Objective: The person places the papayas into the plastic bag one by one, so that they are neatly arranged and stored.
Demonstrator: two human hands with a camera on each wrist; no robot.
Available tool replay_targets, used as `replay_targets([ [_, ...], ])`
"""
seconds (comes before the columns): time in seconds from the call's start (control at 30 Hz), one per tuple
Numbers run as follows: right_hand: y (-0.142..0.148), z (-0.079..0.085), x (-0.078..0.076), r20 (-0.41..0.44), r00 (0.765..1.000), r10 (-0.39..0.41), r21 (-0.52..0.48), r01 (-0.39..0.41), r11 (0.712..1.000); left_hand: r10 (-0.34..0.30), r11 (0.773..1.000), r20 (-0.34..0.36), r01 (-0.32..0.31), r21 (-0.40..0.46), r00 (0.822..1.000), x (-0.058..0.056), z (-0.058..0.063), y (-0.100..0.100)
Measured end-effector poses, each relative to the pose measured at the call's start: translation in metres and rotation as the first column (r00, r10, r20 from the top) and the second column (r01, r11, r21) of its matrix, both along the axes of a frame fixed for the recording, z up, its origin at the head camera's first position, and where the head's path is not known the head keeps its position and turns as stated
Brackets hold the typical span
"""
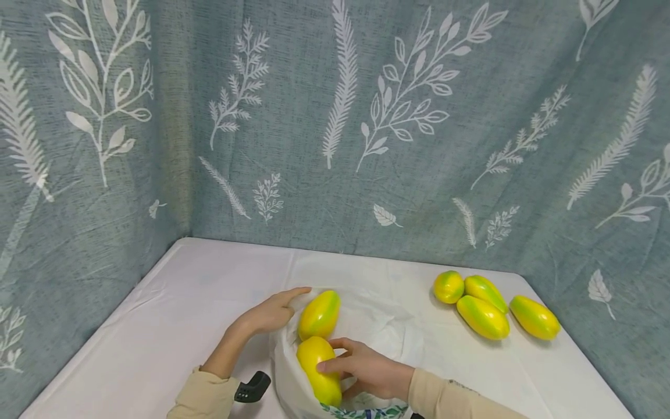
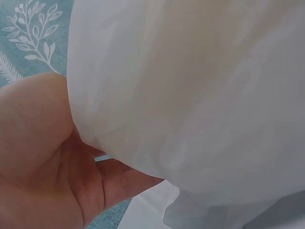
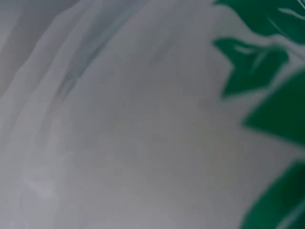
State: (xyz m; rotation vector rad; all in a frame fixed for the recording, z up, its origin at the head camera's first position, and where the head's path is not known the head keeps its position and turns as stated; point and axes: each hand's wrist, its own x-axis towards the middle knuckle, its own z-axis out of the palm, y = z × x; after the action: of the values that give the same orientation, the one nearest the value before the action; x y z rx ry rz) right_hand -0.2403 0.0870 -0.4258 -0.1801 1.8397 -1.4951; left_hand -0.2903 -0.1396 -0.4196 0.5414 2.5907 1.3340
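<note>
A white plastic bag [image 1: 285, 372] with a green leaf print lies mouth-up on the table. On its left rim is my left hand [image 1: 270, 314], index finger stretched out; in the left wrist view the hand's thumb and fingers [image 2: 126, 181] are around the bag's edge [image 2: 157, 119]. My right hand [image 1: 369, 368] reaches into the bag opening and grips a yellow mango [image 1: 319, 378] from its right side. Just beyond it another yellow-green mango [image 1: 319, 314] sits inside the bag mouth. Bag plastic [image 3: 143, 143] fills the right wrist view and hides that hand there.
Several more mangoes [image 1: 483, 317] lie grouped at the table's back right. A white cloth covers the table [image 1: 220, 279]. Blue-grey curtains [image 1: 314, 192] with white leaf patterns stand behind and along both sides.
</note>
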Motion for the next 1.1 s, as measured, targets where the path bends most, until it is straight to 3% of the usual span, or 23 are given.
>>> replay_targets([
  [0.4,-0.007,-0.006,0.0,0.009,1.0,-0.008,0.007,0.008,1.0,-0.001,1.0,-0.013,0.0,-0.016,1.0,-0.002,-0.002,-0.001],
  [1.1,-0.016,-0.013,0.002,-0.01,0.994,-0.11,-0.005,0.11,0.994,-0.014,0.999,-0.02,0.013,-0.033,1.0,-0.002,-0.002,0.0],
])
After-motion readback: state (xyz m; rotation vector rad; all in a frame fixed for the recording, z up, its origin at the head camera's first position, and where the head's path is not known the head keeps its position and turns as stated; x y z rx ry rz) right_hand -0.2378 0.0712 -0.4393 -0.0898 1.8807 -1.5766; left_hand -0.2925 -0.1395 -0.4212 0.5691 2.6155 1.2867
